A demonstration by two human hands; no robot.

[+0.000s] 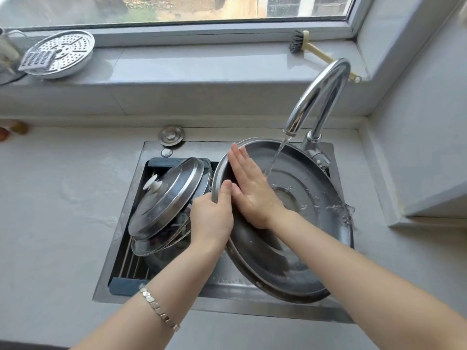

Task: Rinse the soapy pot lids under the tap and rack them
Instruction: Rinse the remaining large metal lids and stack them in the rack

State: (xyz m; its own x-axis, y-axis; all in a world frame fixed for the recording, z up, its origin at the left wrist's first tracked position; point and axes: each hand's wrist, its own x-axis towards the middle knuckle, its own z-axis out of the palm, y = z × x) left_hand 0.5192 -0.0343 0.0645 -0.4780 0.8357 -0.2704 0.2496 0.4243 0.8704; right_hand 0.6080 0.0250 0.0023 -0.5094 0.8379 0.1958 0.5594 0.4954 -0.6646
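A large steel pot lid [298, 236] is tilted over the sink with its hollow underside facing me. Water runs from the chrome tap [321, 97] onto that inner face and splashes off at the right. My left hand [212, 218] grips the lid's left rim, thumb curled over the edge. My right hand [250, 185] lies flat on the inner face, fingers straight and pointing to the far left. In the left half of the sink, a steel lid with a white knob [166, 195] leans on a glass lid [161, 243] in the rack [131, 266].
The sink's steel rim [149, 299] is set into a pale wet counter. A round drain plug [171, 135] lies behind the sink. On the window sill sit a perforated steamer tray [63, 53] with a grater and a dish brush [316, 50]. A wall corner stands at the right.
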